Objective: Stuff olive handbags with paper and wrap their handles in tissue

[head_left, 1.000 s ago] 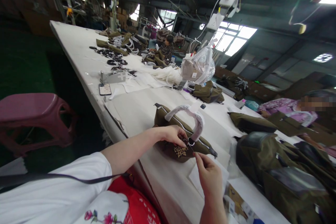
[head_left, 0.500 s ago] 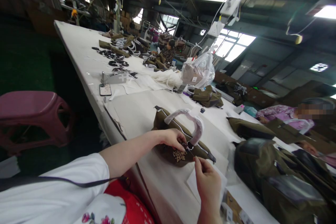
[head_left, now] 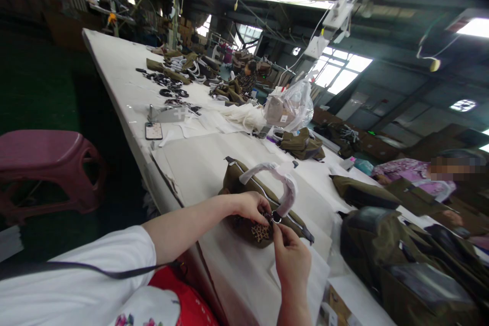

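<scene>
An olive bag with a zipper lies on the white table, its handle wrapped in white material and standing up in an arch. A leopard-print charm hangs at the bag's near side, close to the metal ring at the handle's end. My left hand is closed in a pinch around the top of the charm. Just right of it, my right hand is pinched by the ring; what lies between its fingertips is too small to make out.
A phone lies near the table's left edge, beside a grey tape dispenser. More olive bags are piled at the right, where a person works. A pink stool stands at the left.
My right hand has moved left and slightly up, and its fingertips are now beside the ring and my left hand. A thin strand seen earlier between the hands no longer shows.
</scene>
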The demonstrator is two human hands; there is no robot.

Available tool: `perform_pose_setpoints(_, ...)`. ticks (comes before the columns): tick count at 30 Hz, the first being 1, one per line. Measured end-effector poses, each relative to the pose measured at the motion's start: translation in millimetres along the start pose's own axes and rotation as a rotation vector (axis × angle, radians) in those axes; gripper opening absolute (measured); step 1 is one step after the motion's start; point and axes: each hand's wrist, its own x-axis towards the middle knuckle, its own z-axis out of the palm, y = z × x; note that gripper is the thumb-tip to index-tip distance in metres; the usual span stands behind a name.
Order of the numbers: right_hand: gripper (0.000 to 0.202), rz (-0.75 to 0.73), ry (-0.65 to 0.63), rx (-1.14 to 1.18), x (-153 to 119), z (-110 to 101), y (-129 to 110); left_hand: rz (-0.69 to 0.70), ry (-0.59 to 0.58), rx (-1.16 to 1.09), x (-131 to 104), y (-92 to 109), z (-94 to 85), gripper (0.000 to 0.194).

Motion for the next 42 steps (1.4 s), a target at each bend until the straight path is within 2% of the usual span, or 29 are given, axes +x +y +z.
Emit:
perform_pose_setpoints(3, 0.046, 0.019, -0.001, 0.046, 0, 3, -3, -0.021, -0.01, -0.055, -4, 2, -0.4, 0.042)
perform_pose_setpoints(6, 0.05, 0.072, -0.009, 0.151, -3, 8, -1, -0.037, -0.012, -0.123, -8, 3, 1.0, 0.035)
perform_pose_setpoints(10, 0.057, 0.2, -0.016, 0.337, -8, 17, 4, -0.039, 0.072, -0.142, -10, 3, 5.5, 0.027)
perform_pose_setpoints(13, 0.059, 0.225, 0.007, 0.383, -10, 21, 5, -0.052, 0.107, -0.142, -10, 2, 8.6, 0.028)
perform_pose_setpoints(17, 0.058, 0.194, 0.048, 0.288, -9, 18, -1, -0.009, 0.111, -0.092, -15, 1, 11.3, 0.033)
perform_pose_setpoints(24, 0.057, 0.153, -0.028, 0.194, -8, 7, -11, 0.028, 0.133, -0.09, -19, 0, 17.1, 0.031)
perform_pose_setpoints(27, 0.061, 0.163, -0.041, 0.218, -10, 6, -13, 0.007, 0.199, -0.118, -17, -1, 21.6, 0.032)
perform_pose_setpoints(31, 0.062, 0.083, -0.06, 0.211, -14, 8, -9, -0.032, 0.306, -0.164, -13, -6, 27.5, 0.034)
perform_pose_setpoints(36, 0.05, 0.06, -0.039, 0.107, -16, 11, -3, -0.025, 0.308, -0.286, -10, -10, 33.3, 0.025)
perform_pose_setpoints(42, 0.052, 0.01, 0.043, -0.006, -20, 16, -8, 0.016, 0.288, -0.362, -15, -10, 35.4, 0.025)
